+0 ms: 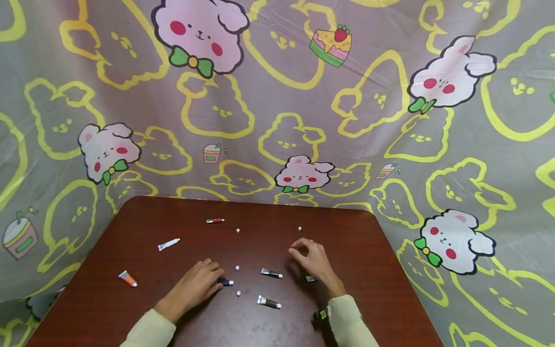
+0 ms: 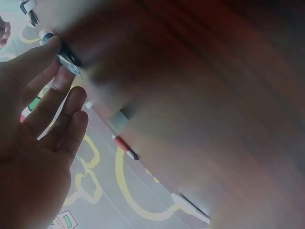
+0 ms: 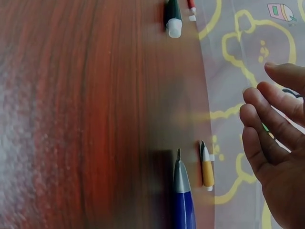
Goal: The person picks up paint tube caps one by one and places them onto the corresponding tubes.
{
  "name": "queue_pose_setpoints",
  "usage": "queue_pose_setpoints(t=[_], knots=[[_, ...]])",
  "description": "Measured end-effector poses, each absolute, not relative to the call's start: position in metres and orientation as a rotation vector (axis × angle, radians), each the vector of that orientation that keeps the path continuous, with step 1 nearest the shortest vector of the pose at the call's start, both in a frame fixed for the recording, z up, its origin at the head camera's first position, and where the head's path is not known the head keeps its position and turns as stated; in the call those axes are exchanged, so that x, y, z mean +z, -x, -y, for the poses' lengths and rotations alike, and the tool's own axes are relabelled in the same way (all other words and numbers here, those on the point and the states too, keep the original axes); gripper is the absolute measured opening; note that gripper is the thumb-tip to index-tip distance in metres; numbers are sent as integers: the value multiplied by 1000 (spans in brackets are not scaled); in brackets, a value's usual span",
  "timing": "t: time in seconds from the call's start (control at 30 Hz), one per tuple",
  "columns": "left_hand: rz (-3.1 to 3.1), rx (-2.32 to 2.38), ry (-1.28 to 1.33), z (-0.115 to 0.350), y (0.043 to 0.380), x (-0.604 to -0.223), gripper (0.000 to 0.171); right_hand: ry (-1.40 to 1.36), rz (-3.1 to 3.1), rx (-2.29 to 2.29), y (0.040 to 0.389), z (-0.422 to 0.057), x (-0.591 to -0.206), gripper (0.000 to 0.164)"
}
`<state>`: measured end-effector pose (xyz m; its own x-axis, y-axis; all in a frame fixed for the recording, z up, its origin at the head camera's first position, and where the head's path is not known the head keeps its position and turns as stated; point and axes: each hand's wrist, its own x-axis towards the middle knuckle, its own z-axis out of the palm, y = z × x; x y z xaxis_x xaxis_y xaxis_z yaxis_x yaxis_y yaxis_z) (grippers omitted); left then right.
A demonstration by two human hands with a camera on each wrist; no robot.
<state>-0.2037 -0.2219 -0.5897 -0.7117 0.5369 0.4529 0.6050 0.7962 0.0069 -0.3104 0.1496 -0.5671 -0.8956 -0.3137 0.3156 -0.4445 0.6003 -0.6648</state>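
My left hand (image 1: pixel 196 283) is low over the table's left-centre, its thumb and index finger pinching a dark blue paint tube (image 1: pixel 227 283). In the left wrist view, that tube (image 2: pixel 66 55) has a pale cap end, and the other fingers spread loosely. My right hand (image 1: pixel 315 260) hovers right of centre with loosely bent fingers and nothing between them. Under its wrist lies a partly hidden tube (image 1: pixel 310 278); the right wrist view shows a blue tube (image 3: pixel 184 205) with a silver crimped end. A yellow tube (image 3: pixel 207 169) lies farther off, mostly concealed by the hand in the head view.
Between the hands lie a black tube (image 1: pixel 271 273) and a brown tube (image 1: pixel 269 302). Red (image 1: pixel 215 221), white (image 1: pixel 168 244) and orange (image 1: pixel 127 278) tubes are spread to the left. Several small white caps, such as this cap (image 1: pixel 237 268), dot the table (image 1: pixel 347 231). Patterned cloth (image 1: pixel 243 96) surrounds it.
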Motion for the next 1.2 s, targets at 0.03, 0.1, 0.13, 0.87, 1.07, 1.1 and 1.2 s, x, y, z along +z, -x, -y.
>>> queue_pose_setpoints(t=[0.03,0.1,0.13,0.87,1.07,1.1,1.2], knots=[[2544,-211,860,222,204,-590,27,-629,2662,1170,311,-150,-567,6],[2535,-207,864,222,204,-589,27,-621,2660,1163,311,-151,-567,6],[2530,-206,868,223,204,-590,27,-615,2660,1161,312,-151,-568,6],[2545,-225,856,234,203,-582,26,-600,2661,1172,320,-161,-567,7],[2564,-207,805,243,200,-579,25,-582,2677,1179,322,-162,-568,7],[2574,-206,793,245,199,-579,25,-583,2678,1181,322,-162,-568,7],[2618,-223,764,251,197,-577,23,-590,2667,1180,324,-162,-568,7]])
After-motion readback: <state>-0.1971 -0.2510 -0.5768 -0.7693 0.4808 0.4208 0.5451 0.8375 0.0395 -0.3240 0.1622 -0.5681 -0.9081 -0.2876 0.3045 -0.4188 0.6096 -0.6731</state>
